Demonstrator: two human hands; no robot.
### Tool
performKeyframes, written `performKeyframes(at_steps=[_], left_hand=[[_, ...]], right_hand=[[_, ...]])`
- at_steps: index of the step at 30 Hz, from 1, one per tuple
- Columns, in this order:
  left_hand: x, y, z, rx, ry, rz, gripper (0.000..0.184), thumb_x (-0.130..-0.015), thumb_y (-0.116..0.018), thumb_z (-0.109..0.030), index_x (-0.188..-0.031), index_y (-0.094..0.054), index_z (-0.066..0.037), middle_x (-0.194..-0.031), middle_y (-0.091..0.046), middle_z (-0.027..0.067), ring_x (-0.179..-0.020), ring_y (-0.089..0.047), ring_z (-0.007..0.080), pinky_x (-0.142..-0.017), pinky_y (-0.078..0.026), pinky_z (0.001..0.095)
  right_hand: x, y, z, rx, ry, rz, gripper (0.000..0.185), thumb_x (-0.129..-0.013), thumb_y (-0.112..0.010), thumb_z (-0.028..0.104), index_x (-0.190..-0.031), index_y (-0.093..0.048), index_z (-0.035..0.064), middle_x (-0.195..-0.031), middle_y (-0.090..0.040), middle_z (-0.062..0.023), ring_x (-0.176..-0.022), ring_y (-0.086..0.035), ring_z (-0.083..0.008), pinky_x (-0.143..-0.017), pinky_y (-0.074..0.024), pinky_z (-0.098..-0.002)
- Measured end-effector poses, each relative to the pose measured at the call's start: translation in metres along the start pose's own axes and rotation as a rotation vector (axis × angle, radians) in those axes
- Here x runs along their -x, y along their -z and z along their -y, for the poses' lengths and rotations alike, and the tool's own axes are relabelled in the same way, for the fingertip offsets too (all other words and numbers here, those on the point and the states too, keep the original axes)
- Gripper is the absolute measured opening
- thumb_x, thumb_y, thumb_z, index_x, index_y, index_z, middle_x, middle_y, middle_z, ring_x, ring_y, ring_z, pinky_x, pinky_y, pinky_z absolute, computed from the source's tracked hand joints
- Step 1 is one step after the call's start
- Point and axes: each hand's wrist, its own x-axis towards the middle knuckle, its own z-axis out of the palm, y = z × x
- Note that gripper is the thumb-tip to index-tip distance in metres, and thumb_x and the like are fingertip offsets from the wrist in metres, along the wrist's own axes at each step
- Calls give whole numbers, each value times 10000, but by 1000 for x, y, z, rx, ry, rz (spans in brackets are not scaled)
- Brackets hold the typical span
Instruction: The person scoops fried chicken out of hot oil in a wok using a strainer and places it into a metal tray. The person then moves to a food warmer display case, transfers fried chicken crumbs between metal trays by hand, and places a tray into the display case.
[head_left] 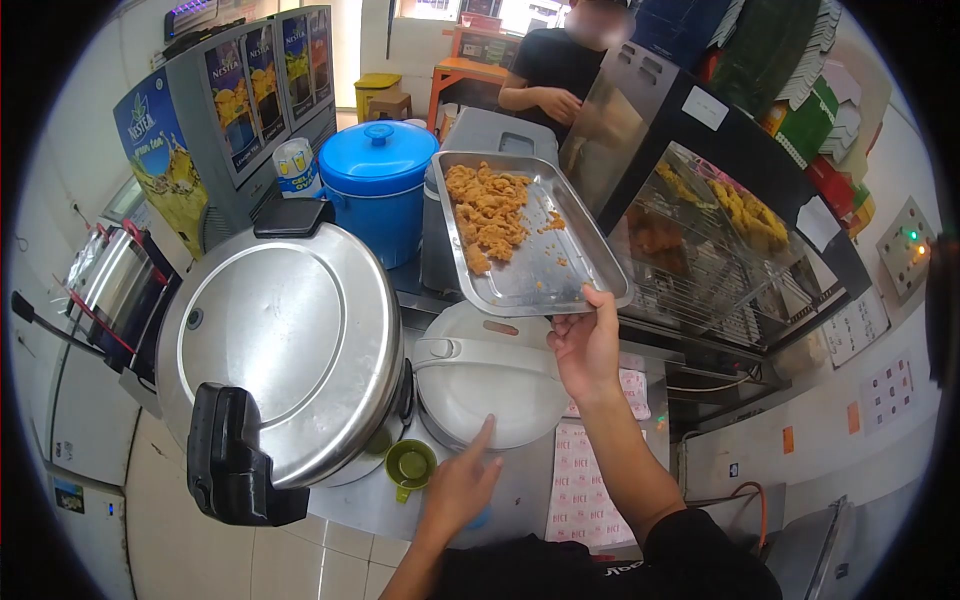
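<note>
My right hand grips the near right corner of a metal tray, thumb over the rim and fingers beneath. Fried breaded pieces lie in the tray's left half, with loose crumbs to their right. Below the tray is a round container with a pale lid and a raised handle across it. My left hand holds nothing; its index finger points at the lid's near edge, though contact is hard to tell. A green cup stands just left of that hand.
A large steel cooker stands at left, a blue lidded bucket behind it. Printed wrapping paper lies on the counter at right. A heated display cabinet rises at right. Another person stands at the back.
</note>
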Motion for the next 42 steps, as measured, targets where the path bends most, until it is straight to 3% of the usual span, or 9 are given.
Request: performKeyframes(at_steps=[14, 17, 22, 23, 27, 30, 33, 37, 42], left_hand=[[3, 0, -6, -11, 4, -13, 623, -838, -621, -196, -1409, -375, -228, -628, -578, 161, -604, -596, 342, -624, -470, 406], [3, -2, -5, -13, -10, -27, 617, -836, -623, -185, -1404, -386, -221, -627, -574, 155, -596, -591, 323, -618, -469, 390], [4, -3, -6, 94, -45, -42, 609, -832, -631, -187, -1397, -403, -196, -609, -560, 115, -578, -571, 240, -616, -464, 346], [3, -4, -4, 144, -76, -54, 545, -853, -620, -148, -1369, -444, -139, -652, -555, 45, -605, -545, 142, -608, -451, 287], [0, -11, -1, 647, -163, -153, 342, -891, -573, -54, -1230, -531, -29, -780, -501, -39, -672, -478, 33, -605, -397, 180], [-3, 0, -18, 725, -239, -278, 346, -909, -551, -83, -1242, -483, -19, -815, -533, 17, -713, -508, 67, -618, -427, 205], [-2, 12, -43, 868, -152, -223, 435, -940, -498, -177, -1316, -376, 4, -925, -548, 73, -774, -557, 127, -665, -501, 259], [10, 6, -57, 959, -76, -132, 504, -885, -550, -150, -1329, -361, -5, -1154, -566, 108, -952, -606, 147, -698, -529, 245], [32, -10, -63, 942, -45, -99, 557, -857, -571, -112, -1347, -338, 13, -1166, -555, 122, -960, -595, 145, -650, -517, 234]], right_hand=[[9, 13, 5, -3, 44, -16, 227, -819, -553, 353, -900, -548, 141, -713, -506, 59, -623, -432, -69, -521, -328, -230], [18, 26, 8, -11, 35, 32, 276, -778, -600, 313, -993, -553, 146, -858, -540, 44, -699, -441, -88, -659, -336, -257], [40, 58, 17, -15, 57, 3, 380, -788, -564, 282, -1120, -550, 96, -992, -601, 1, -845, -541, -106, -731, -394, -276], [46, 66, 20, -10, 66, 4, 383, -791, -557, 276, -1129, -548, 94, -999, -602, -4, -865, -549, -110, -737, -400, -278], [73, 103, 26, 41, 127, -18, 489, -796, -513, 259, -1210, -502, 0, -1142, -582, -98, -1046, -556, -209, -919, -411, -342], [96, 147, 27, 49, 95, -18, 555, -791, -503, 272, -1244, -471, -48, -1192, -566, -150, -1097, -547, -258, -975, -405, -367], [128, 160, 35, 56, 76, -41, 600, -782, -504, 283, -1269, -438, -60, -1189, -560, -182, -1092, -557, -288, -963, -428, -378], [164, 188, 32, 42, 13, -53, 630, -758, -517, 299, -1268, -432, -62, -1173, -560, -203, -1046, -581, -296, -926, -464, -379], [195, 209, 25, 23, 32, -156, 604, -750, -511, 297, -1237, -463, -57, -1123, -585, -190, -993, -603, -274, -882, -493, -361]])
